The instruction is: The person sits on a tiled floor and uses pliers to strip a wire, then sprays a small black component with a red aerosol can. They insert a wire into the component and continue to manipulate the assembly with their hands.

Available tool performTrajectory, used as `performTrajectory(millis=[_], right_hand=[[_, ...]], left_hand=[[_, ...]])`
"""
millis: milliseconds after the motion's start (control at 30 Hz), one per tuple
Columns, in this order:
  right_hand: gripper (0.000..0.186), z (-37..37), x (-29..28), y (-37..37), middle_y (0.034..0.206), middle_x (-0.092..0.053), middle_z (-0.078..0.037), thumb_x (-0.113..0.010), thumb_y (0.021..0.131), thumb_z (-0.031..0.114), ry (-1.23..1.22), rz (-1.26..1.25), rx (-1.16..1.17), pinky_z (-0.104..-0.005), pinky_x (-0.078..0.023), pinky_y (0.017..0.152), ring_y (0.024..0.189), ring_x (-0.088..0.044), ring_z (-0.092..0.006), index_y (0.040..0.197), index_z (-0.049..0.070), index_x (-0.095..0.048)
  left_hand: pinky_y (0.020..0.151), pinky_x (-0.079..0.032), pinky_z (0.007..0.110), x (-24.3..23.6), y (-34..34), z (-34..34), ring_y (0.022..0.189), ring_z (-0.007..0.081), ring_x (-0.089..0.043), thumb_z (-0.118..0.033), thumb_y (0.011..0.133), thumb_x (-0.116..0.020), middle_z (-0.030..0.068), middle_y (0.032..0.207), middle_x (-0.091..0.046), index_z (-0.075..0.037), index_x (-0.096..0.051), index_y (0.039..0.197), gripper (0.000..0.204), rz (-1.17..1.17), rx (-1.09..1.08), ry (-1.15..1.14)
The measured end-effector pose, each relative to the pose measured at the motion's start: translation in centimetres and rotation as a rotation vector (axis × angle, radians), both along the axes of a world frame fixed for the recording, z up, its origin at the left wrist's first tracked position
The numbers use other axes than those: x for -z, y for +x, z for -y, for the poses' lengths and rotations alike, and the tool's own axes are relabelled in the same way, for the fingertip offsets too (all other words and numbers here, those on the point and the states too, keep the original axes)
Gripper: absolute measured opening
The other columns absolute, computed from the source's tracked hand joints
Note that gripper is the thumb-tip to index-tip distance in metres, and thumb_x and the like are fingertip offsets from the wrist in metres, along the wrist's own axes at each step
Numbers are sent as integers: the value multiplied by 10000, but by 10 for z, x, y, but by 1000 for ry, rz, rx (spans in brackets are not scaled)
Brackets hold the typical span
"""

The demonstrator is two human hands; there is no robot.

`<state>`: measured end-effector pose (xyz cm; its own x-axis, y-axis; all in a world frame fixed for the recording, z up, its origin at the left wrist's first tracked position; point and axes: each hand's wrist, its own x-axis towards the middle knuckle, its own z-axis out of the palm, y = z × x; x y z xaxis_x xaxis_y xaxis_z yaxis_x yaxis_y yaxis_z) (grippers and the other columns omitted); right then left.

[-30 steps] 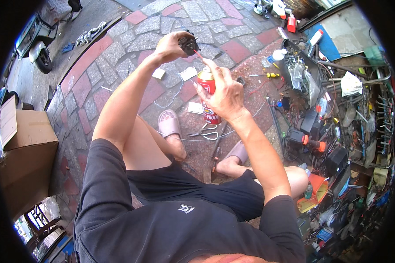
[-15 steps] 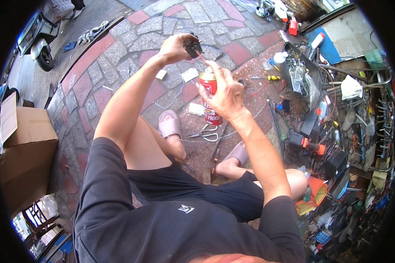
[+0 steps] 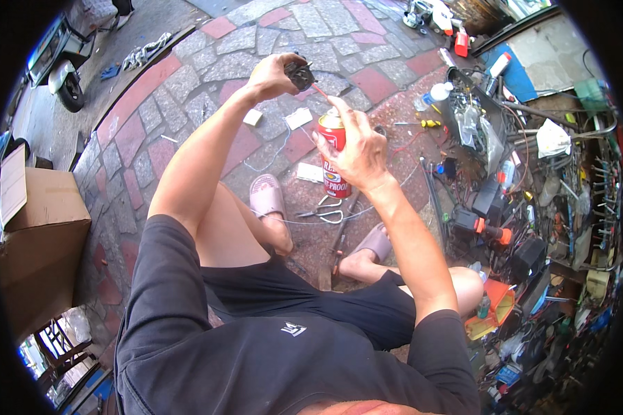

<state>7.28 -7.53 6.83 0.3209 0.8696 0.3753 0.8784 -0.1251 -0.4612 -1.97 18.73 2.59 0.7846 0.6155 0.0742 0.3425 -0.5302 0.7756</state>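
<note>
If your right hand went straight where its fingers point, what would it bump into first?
The right hand would probably meet the dark part in the left hand, beyond the red straw, though depth is unclear.

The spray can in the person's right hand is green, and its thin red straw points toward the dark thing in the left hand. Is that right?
Not quite: the spray can is mostly red, not green, as the head view shows. It is in the right hand, and its thin red straw points toward the dark thing in the left hand.
</note>
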Motion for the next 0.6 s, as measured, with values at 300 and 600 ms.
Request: performTrajectory(millis=[300,600], right_hand=[[728,-2,1,3,1126,-663,-211,-764,891,462,13,26,-43,-443,-609,693,837,-744,-371,1513,192,-496],[692,-3,1,0,1115,-679,-152,-800,866,382,-21,-15,-12,-456,-608,753,917,-739,-361,1479,216,-526]], left_hand=[[982,-551,320,-6,3,4,1038,188,-726,-148,618,-857,78,1139,-778,-131,-735,1275,668,-25,47,-66],[983,-549,316,-2,4,3,1042,185,-727,-153,626,-854,75,1128,-781,-130,-736,1269,654,-19,52,-56]])
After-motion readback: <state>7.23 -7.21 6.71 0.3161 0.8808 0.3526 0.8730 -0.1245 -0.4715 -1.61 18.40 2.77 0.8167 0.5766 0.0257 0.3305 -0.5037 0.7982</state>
